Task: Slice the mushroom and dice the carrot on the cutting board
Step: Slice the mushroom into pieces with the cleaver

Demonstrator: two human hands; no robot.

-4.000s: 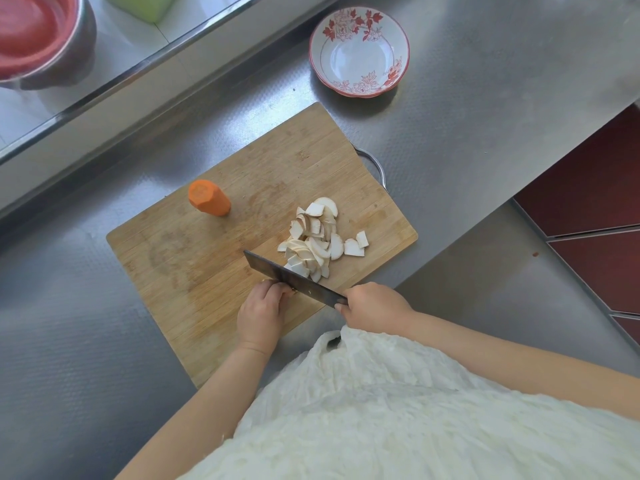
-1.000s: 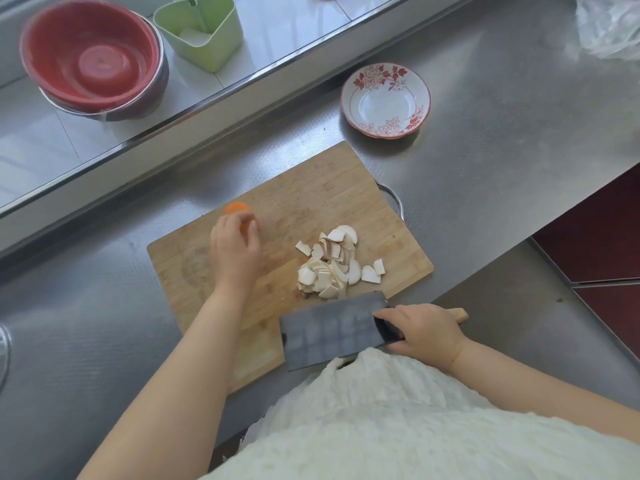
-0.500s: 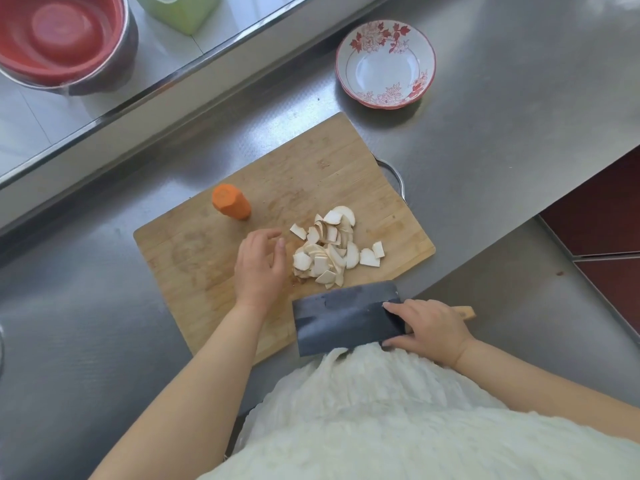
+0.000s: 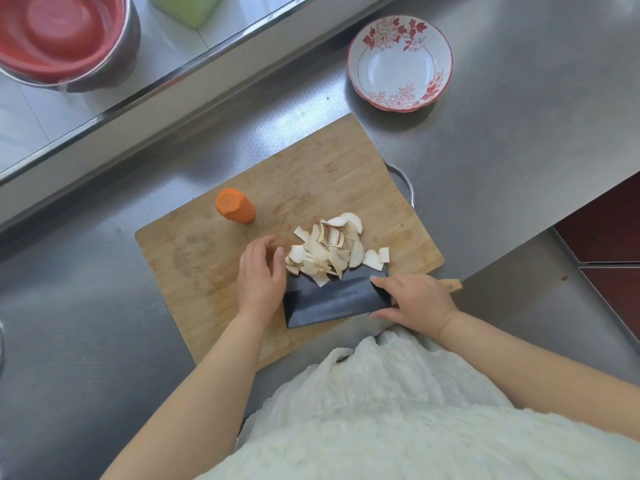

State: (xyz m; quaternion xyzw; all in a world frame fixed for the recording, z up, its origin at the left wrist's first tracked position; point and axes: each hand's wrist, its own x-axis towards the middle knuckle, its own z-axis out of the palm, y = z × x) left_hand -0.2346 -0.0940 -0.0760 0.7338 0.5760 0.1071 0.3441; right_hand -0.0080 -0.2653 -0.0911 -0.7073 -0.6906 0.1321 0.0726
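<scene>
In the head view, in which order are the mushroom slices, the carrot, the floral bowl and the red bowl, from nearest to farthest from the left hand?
From the left hand:
1. Mushroom slices, just to its right, at the fingertips.
2. Carrot, behind the hand, on the cutting board.
3. Floral bowl, on the counter, far right.
4. Red bowl, on the far left ledge.

Mushroom slices [image 4: 329,249] heaped on cutting board [image 4: 194,271], left hand [image 4: 259,275] beside them, cleaver [image 4: 332,299] (flat) in right hand [image 4: 415,301]

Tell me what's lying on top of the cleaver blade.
A few mushroom slices from the pile overlap the far edge of the cleaver blade, held flat by the right hand. What lies beneath the blade is covered.
</scene>
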